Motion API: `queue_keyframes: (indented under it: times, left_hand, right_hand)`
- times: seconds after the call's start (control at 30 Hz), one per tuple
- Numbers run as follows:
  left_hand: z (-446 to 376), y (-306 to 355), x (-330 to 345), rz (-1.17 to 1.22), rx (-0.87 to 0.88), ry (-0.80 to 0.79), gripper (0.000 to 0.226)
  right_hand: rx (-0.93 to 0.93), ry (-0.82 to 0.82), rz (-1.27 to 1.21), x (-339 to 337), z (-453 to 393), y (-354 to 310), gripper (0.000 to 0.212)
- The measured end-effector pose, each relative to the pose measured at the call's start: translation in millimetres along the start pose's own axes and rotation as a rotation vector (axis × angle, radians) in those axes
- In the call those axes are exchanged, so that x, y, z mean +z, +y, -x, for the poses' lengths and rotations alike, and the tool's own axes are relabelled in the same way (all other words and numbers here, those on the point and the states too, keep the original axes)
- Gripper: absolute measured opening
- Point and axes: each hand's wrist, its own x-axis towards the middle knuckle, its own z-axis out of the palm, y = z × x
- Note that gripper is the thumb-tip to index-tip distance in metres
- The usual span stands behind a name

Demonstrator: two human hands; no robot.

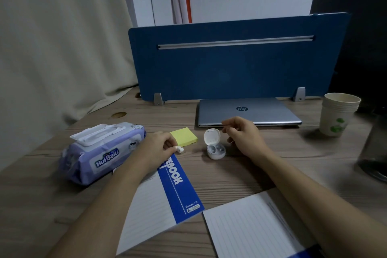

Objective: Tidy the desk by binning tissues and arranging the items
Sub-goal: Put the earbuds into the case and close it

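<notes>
My left hand (158, 146) pinches a small white earbud (179, 149) just above the top of a blue-and-white notebook (167, 192). A white earbud case (215, 146) stands open on the desk, lid up, between my hands. My right hand (243, 134) hovers just right of the case with fingers loosely curled; what it holds, if anything, I cannot tell. A yellow sticky-note pad (184, 136) lies beside my left hand. A purple pack of wet wipes (100, 153) sits at the left. No loose tissue is in view.
A shut silver laptop (247, 112) lies at the back against a blue divider panel (230, 58). Stacked paper cups (338, 114) stand at the right, next to a dark object at the edge. A second lined notebook (257, 226) lies front right. A curtain hangs on the left.
</notes>
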Motion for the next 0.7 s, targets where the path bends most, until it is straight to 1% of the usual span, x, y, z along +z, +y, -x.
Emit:
queue_keyframes:
  times: [0.13, 0.3, 0.43, 0.6, 0.7]
  left_hand:
    - [0, 5, 0, 0.06, 0.048, 0.07, 0.014]
    - [1, 14, 3, 0.109, 0.165, 0.138, 0.015]
    - [0, 23, 10, 0.09, 0.268, 0.134, 0.016]
    - [-1, 33, 18, 0.064, 0.38, 0.121, 0.017]
    - [-2, 37, 22, 0.046, 0.427, 0.116, 0.018]
  right_hand:
    - [0.0, -0.005, -0.012, 0, 0, 0, 0.02]
    - [-0.024, -0.023, -0.069, 1, 0, -3, 0.015]
    - [-0.033, -0.058, -0.087, 1, -1, -2, 0.015]
    - [-0.032, -0.189, -0.098, 2, -2, 0, 0.026]
    - [-0.064, -0.201, -0.049, 4, -2, 0, 0.025]
